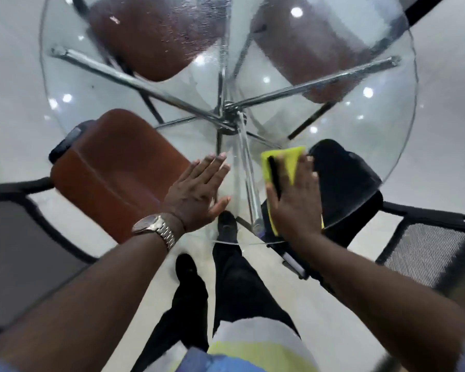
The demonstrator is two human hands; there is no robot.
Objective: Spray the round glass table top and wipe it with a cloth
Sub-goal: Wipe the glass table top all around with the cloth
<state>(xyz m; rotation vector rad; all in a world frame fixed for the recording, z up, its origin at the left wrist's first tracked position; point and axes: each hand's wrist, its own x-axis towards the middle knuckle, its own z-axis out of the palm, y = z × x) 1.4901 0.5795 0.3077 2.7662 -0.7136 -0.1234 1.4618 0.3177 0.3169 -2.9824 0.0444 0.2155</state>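
Observation:
The round glass table top (279, 108) fills the upper view, with spray droplets and smears across its far half. Chrome legs (227, 108) meet under its centre. My right hand (297, 200) lies flat on a yellow cloth (285, 162), pressing it onto the glass near the front edge. My left hand (196, 191) rests palm down on the glass with fingers spread, a metal watch on its wrist. No spray bottle is in view.
Brown chair seats show beneath the glass at front left (113, 173), back left (151, 30) and back right (314, 49). A black chair (344, 183) sits under the front right edge. Mesh chair backs (424, 251) flank me. My legs stand at the table's near rim.

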